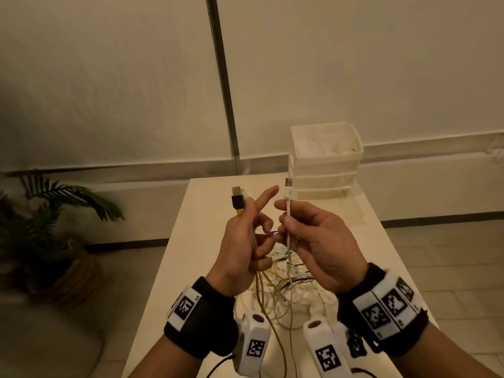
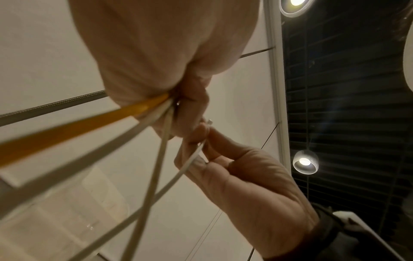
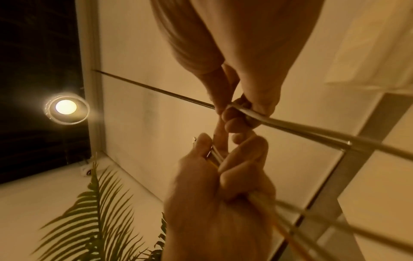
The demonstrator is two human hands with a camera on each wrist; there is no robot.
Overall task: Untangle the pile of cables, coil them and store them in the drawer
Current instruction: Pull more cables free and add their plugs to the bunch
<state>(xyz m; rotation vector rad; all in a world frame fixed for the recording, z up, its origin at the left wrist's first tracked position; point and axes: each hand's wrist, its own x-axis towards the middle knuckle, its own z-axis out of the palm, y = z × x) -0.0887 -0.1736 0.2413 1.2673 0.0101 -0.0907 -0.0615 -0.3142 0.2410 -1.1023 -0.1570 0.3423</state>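
White cable (image 1: 288, 236) pinched upright in right hand (image 1: 319, 246), USB plug (image 1: 288, 186) at top, above table (image 1: 201, 214). Yellow cable (image 2: 73, 127) with black plug (image 1: 237, 200) clenched in left hand (image 1: 242, 246) along with several pale strands, index finger (image 1: 268, 196) extended toward right hand. Both cables trailing down into tangled pile (image 1: 283, 290) on table, directly under raised hands. Cream plastic drawer unit (image 1: 324, 162) at far table edge, top drawer open. Potted plant (image 1: 54, 214) on floor, left
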